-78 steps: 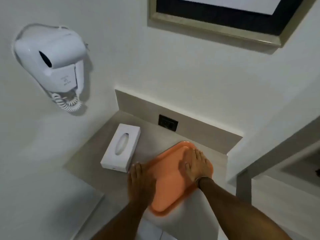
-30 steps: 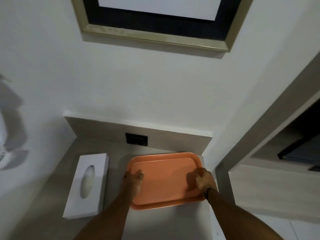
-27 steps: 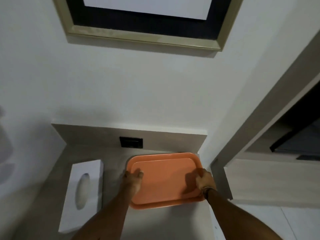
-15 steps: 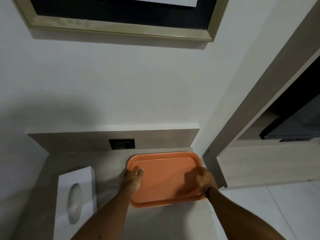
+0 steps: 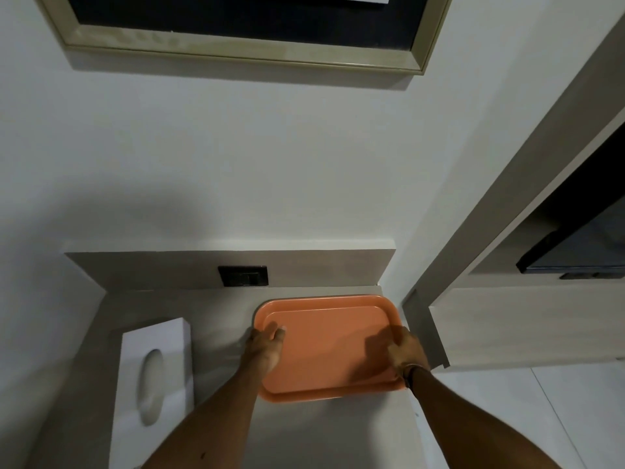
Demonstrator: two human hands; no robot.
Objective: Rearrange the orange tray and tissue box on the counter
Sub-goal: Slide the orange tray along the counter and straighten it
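Observation:
The orange tray lies flat on the grey counter, squared up against the back right corner. My left hand grips its left rim, fingers curled over the edge. My right hand grips the right rim near the counter's right edge. The white tissue box lies flat on the left side of the counter, its oval opening facing up, a gap apart from the tray.
A black wall socket sits in the low backsplash behind the tray. A framed picture hangs above. To the right stand a wooden cabinet and a dark screen. White floor shows below right.
The tray has been turned from its diagonal position and pushed square into the back right corner. Both hands moved from lying flat on it to gripping its side rims. In the last second little moved.

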